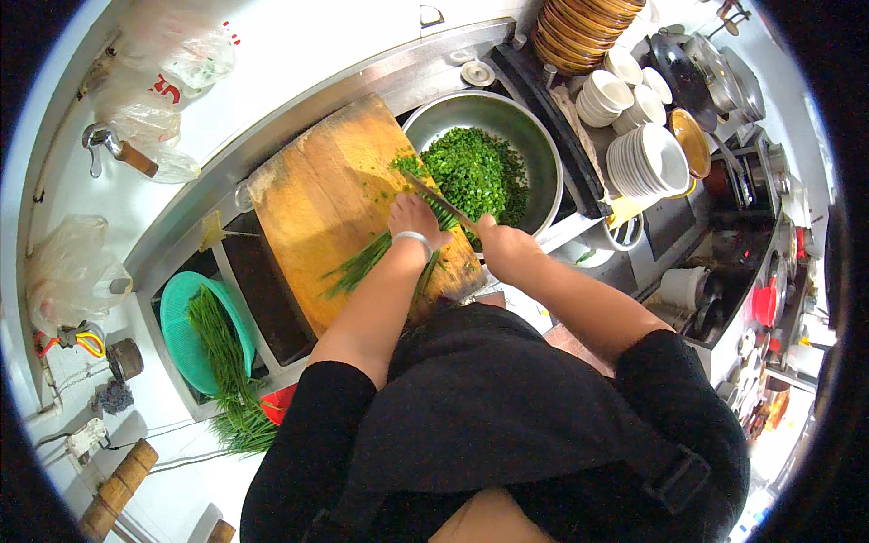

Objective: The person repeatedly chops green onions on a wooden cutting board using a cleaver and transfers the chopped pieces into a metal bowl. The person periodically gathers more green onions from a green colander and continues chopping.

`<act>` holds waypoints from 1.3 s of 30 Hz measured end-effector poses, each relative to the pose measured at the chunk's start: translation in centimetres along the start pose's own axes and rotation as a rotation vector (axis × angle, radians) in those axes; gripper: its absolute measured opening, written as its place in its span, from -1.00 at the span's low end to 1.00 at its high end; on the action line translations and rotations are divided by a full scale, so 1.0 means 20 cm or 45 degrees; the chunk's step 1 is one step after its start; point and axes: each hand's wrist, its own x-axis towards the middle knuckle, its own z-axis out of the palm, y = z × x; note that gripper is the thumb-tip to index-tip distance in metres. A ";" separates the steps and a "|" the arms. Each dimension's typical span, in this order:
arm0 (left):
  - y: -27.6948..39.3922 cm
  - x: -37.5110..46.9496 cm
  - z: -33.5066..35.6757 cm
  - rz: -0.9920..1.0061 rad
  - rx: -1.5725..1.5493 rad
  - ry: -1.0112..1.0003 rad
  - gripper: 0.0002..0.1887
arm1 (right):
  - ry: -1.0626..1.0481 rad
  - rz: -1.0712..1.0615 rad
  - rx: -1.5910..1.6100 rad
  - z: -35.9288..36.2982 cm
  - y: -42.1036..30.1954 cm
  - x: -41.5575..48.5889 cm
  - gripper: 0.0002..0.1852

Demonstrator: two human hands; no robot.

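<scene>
My left hand (415, 218) presses on a bunch of long green stalks, likely chives or scallions (366, 261), lying on a wooden cutting board (326, 176). Around the handle of a kitchen knife (441, 201) my right hand (506, 248) is closed; the blade lies just beyond my left fingers. Small chopped pieces are scattered at the board's far right edge. Beside it, a large metal bowl (548, 146) holds a heap of chopped greens (472, 173). The handle is mostly hidden by my right hand.
At the left, a green plastic basket (178, 332) holds more long stalks (220, 346). White bowls (645, 163) and brown dishes (584, 34) are stacked to the right of the metal bowl. A metal sink edge (217, 149) runs behind the board. A small round lid (478, 73) lies behind the bowl.
</scene>
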 end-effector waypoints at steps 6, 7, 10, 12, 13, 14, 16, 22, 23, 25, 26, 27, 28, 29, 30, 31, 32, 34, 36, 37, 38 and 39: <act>-0.02 0.02 0.04 0.045 0.003 0.067 0.06 | -0.057 0.129 0.004 0.08 -0.10 0.16 -0.78; -0.01 0.02 0.04 0.018 -0.006 0.063 0.05 | -0.051 0.111 0.020 0.09 -0.12 0.24 -0.77; -0.01 0.02 0.05 -0.051 -0.105 0.036 -0.01 | -0.040 0.055 0.023 0.08 -0.14 0.39 -0.76; 0.00 0.02 0.04 -0.025 -0.025 -0.004 -0.02 | -0.027 -0.016 -0.046 0.05 -0.12 0.39 -0.76; 0.00 0.02 0.04 -0.005 -0.005 -0.014 -0.02 | -0.006 -0.010 -0.028 0.03 -0.11 0.36 -0.77; 0.00 0.02 0.04 -0.022 0.022 0.012 -0.03 | 0.015 -0.007 -0.021 0.01 -0.08 0.31 -0.78; -0.01 0.02 0.04 -0.018 -0.004 0.005 -0.02 | -0.045 0.045 -0.011 -0.03 -0.04 0.18 -0.80; -0.04 0.03 0.09 0.085 -0.072 0.060 0.00 | -0.092 0.092 0.047 0.02 -0.02 -0.02 -0.79; -0.04 0.05 0.09 0.077 -0.033 0.070 0.00 | -0.081 0.078 0.080 0.03 -0.04 0.04 -0.78; -0.04 0.04 0.12 0.077 0.027 0.100 -0.01 | -0.057 0.112 0.143 0.08 -0.10 0.17 -0.76; -0.04 0.05 0.12 0.071 -0.037 0.107 0.01 | -0.040 0.074 0.138 0.08 -0.12 0.25 -0.76; -0.04 0.05 0.13 0.036 0.001 0.105 0.00 | -0.039 0.057 0.126 0.09 -0.15 0.33 -0.75; -0.04 0.05 0.12 0.014 0.037 0.129 -0.01 | -0.038 0.037 0.118 0.09 -0.16 0.39 -0.75; -0.04 0.05 0.13 -0.007 0.068 0.094 -0.02 | -0.032 0.004 0.096 0.08 -0.15 0.42 -0.75; -0.04 0.06 0.12 0.062 0.209 -0.015 0.07 | -0.034 -0.027 0.084 0.07 -0.15 0.42 -0.76; -0.04 0.06 0.13 0.062 0.207 -0.038 0.06 | -0.020 -0.064 0.065 0.06 -0.14 0.41 -0.76; -0.04 0.06 0.13 0.049 0.202 -0.066 0.06 | 0.043 -0.064 0.062 0.05 -0.12 0.37 -0.78; -0.04 0.06 0.14 0.052 0.239 0.008 0.03 | 0.044 -0.042 0.050 0.03 -0.08 0.23 -0.80; -0.05 0.05 0.15 0.070 0.235 0.045 -0.01 | 0.010 -0.016 0.053 0.03 -0.04 0.07 -0.81; -0.06 0.06 0.16 0.078 0.223 0.077 -0.02 | -0.015 -0.002 0.064 0.04 -0.02 0.01 -0.81; -0.07 0.05 0.17 0.113 0.135 0.150 -0.05 | -0.039 0.028 0.076 0.04 -0.02 -0.02 -0.81; -0.08 0.06 0.17 0.131 0.083 0.170 -0.06 | -0.075 0.029 0.095 0.05 -0.02 -0.02 -0.80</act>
